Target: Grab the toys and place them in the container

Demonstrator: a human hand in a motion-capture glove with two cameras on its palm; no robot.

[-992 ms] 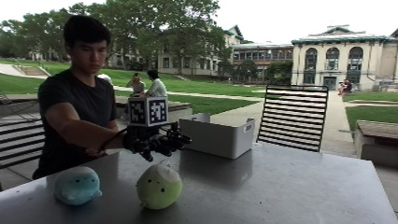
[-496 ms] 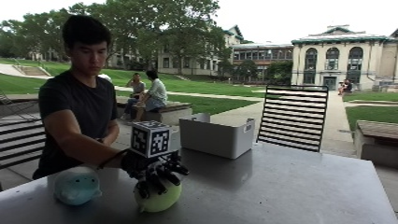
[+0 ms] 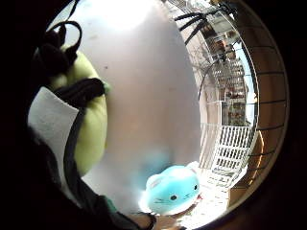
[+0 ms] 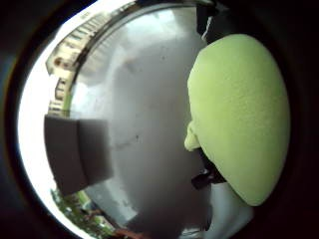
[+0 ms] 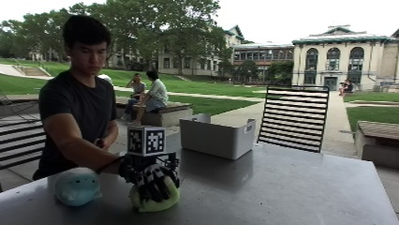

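Observation:
On the grey table [image 5: 268, 187] near its front edge sits a yellow-green plush toy [image 5: 154, 202]. My gloved right hand [image 5: 151, 180] lies on top of it with the fingers curled down around it. Both palm views show the same green toy [image 4: 239, 119] [image 3: 88, 120] close against the palm, still on the tabletop. A light blue plush toy [image 5: 76, 186] [image 3: 172, 189] with a small face sits on the table beside the hand, untouched. The white rectangular container [image 5: 217, 136] [image 4: 75, 154] stands open further back on the table.
A black slatted chair [image 5: 293, 117] stands behind the table beyond the container. The person's bare left arm stays behind the right one, off the toys. Bare tabletop stretches between the green toy and the container.
My hand has come down from above the table onto the green toy and its fingers have wrapped over it. Both toys and the container stay where they were.

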